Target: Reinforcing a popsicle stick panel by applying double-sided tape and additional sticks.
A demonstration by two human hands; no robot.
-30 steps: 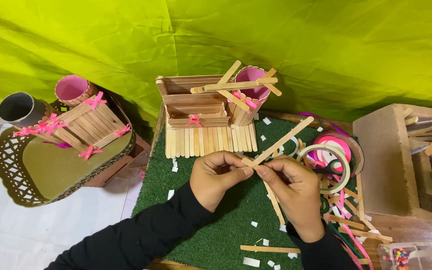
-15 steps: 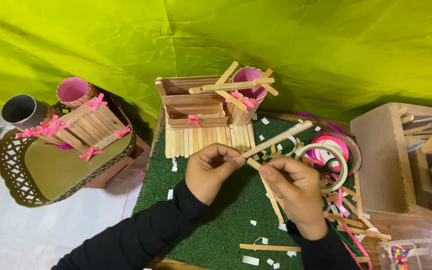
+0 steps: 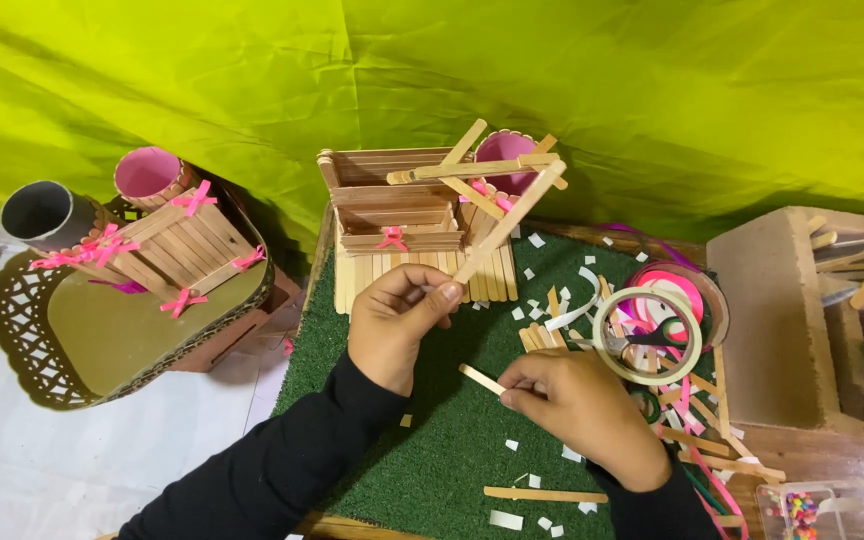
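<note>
Above green mat, long stick (image 3: 507,225) in left hand (image 3: 402,325); shorter piece (image 3: 482,379), perhaps snapped-off, in right hand (image 3: 577,410).

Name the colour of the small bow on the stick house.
Pink bow, clearest in the head view.

backdrop: we see crumpled lime-green cloth (image 3: 652,90) behind everything
mat: green turf (image 3: 432,450), littered with white paper scraps (image 3: 527,240)
stick model: wooden stick house (image 3: 397,220) with pink bow, pink cup (image 3: 502,150) behind it
left: gold lace-edged tray (image 3: 102,330) carrying stick box (image 3: 187,250), grey tube (image 3: 42,215), pink tube (image 3: 147,175)
right: tape roll (image 3: 647,335), pink ribbon spool (image 3: 672,285), wooden box (image 3: 782,310)
</note>
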